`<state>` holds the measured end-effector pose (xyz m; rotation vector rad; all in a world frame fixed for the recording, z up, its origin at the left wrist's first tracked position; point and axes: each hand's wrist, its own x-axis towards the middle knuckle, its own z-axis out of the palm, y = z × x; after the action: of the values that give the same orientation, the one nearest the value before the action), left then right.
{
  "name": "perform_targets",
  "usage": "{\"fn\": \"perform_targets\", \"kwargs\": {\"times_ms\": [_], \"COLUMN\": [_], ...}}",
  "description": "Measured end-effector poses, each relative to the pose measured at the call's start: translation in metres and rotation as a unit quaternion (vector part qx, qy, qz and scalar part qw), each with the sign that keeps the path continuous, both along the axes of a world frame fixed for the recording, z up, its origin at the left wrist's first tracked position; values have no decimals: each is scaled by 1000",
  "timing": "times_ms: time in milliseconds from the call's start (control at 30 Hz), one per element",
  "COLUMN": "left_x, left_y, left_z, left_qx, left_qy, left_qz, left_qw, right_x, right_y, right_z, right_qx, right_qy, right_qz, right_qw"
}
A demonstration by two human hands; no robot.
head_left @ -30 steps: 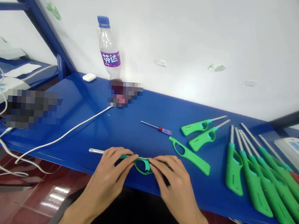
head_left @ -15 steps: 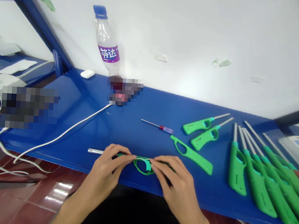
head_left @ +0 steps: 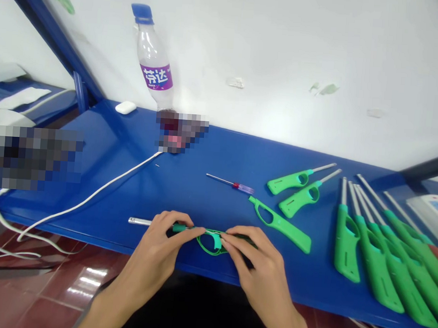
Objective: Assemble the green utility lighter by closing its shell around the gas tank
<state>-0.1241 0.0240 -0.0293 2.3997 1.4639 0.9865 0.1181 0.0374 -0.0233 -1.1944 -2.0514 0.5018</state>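
A green long-nosed lighter with a metal tube pointing left lies at the near edge of the blue table. My left hand pinches it near the tube end. My right hand grips its handle end, fingers covering most of the handle. The trigger loop shows between my two hands. A loose green handle shell lies just right of my right hand, and a small screwdriver with a red and clear grip lies beyond it.
Two green lighters lie at mid-right, and several more are lined up at the far right. A plastic bottle leans against the white wall. A white cable crosses the table's left. A white earbud case sits behind.
My hands have stayed on the lighter, with the fingers shifting slightly. The view has drifted a little, so the objects sit slightly lower and leftward.
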Motion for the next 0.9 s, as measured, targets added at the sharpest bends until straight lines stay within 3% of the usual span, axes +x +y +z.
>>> {"fn": "perform_targets", "kwargs": {"times_ms": [567,900], "left_x": [3,0], "left_y": [3,3], "left_z": [8,0], "left_qx": [86,57], "left_qy": [71,47], "left_qz": [-47,-42], "left_qw": [993,996], "right_x": [-1,0], "right_y": [-1,-7], "right_z": [5,3], "right_qx": [-7,53], "right_qy": [-28,-74], "right_qz": [3,2], "right_qw": [1000,996]}}
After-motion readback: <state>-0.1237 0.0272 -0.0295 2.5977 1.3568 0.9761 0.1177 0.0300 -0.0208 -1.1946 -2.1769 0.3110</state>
